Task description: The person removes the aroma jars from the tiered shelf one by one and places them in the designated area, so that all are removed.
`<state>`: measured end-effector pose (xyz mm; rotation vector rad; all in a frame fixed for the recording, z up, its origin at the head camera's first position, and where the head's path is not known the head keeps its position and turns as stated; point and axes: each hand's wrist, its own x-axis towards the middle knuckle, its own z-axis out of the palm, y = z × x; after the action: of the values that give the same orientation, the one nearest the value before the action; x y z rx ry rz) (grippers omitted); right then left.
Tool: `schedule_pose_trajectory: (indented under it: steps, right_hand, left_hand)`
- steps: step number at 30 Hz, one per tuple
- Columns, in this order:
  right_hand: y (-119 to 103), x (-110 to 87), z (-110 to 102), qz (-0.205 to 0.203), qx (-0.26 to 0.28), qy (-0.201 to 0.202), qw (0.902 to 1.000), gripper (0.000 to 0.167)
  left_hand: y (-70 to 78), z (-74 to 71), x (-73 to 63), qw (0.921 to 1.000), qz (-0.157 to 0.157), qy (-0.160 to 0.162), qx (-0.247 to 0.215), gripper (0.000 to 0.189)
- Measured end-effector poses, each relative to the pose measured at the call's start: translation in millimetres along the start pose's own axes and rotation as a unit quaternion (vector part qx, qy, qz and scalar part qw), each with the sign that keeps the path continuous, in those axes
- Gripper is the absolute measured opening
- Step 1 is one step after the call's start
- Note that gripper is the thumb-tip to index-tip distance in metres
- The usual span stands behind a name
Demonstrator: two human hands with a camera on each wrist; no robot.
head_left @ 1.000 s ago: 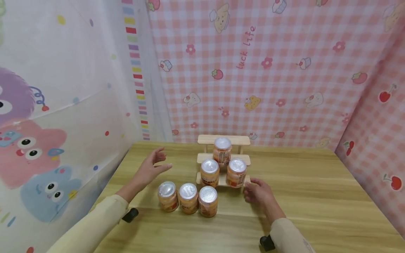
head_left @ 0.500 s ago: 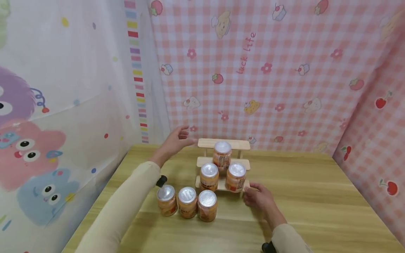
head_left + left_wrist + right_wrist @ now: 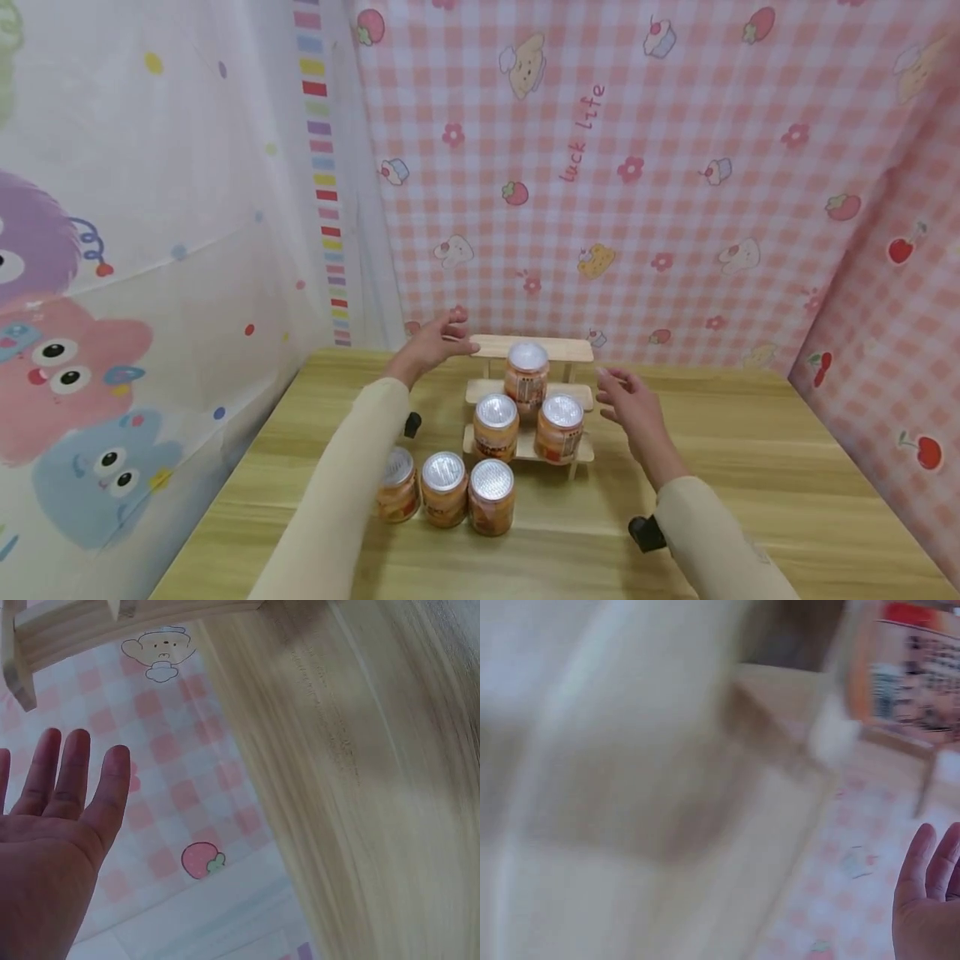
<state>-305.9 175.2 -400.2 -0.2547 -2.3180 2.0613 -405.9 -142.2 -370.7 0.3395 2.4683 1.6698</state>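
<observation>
A small three-tier wooden stand [image 3: 487, 346] is near the back of the table. One orange jar with a silver lid [image 3: 527, 385] is on its middle tier. The lowest tier bears two more, a left jar [image 3: 495, 435] and a right jar [image 3: 561, 433]. My left hand [image 3: 433, 343] is at the left end of the top tier, thumb tip right at the board; its extended fingers [image 3: 112, 787] show in the left wrist view. To the right of the stand I hold my right hand [image 3: 633, 408] raised, fingers loosely extended and nothing in it.
Three similar jars stand in a row on the table in front of the stand: a left jar [image 3: 399, 496] partly behind my left sleeve, a middle jar [image 3: 444, 500] and a right jar [image 3: 492, 504]. A pink checked cloth [image 3: 675, 192] hangs behind the wooden table [image 3: 735, 467].
My left hand has moved forward and right to the top tier. My right hand has left the lowest tier's right end and risen forward beside the stand. The jars keep their places.
</observation>
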Motion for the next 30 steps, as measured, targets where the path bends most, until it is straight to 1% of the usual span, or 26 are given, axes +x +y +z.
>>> schedule_pose_trajectory:
  steps: [2, 5, 10, 13, 16, 21, 27, 30]
  right_hand:
    - [-12.5, 4.1, 5.4, -0.011, -0.007, -0.014, 0.9998, 0.062]
    - [-25.6, 8.2, 15.9, -0.031, -0.015, -0.038, 0.9987, 0.060]
    - [-36.1, 11.8, 35.2, -0.070, -0.051, -0.078, 0.9932, 0.064]
    - [-37.6, 13.6, 43.4, -0.085, -0.079, -0.101, 0.9881, 0.068]
    - [-37.2, 15.1, 47.9, -0.089, -0.093, -0.122, 0.9841, 0.070]
    - [-38.1, 15.6, 51.0, -0.096, -0.107, -0.136, 0.9802, 0.072]
    - [-39.8, 14.9, 56.1, -0.095, -0.125, -0.154, 0.9755, 0.076]
    - [-38.5, 16.5, 58.5, -0.098, -0.127, -0.160, 0.9741, 0.077]
  left_hand:
    - [-1.7, 1.2, 2.8, 1.0000, -0.007, -0.002, -0.001, 0.066]
    - [-2.9, 4.0, 6.1, 0.9998, -0.019, -0.005, -0.007, 0.063]
    - [-4.7, 6.1, 9.0, 0.9993, -0.033, -0.004, -0.015, 0.064]
    - [-5.5, 7.5, 8.9, 0.9990, -0.040, -0.006, -0.018, 0.063]
    - [-6.0, 9.6, 9.1, 0.9989, -0.039, -0.012, -0.024, 0.060]
    - [-7.4, 12.5, 12.6, 0.9981, -0.040, -0.014, -0.045, 0.056]
    - [-11.3, 12.3, 14.9, 0.9965, -0.059, -0.017, -0.057, 0.057]
    - [-11.8, 12.4, 14.8, 0.9959, -0.063, -0.019, -0.061, 0.059]
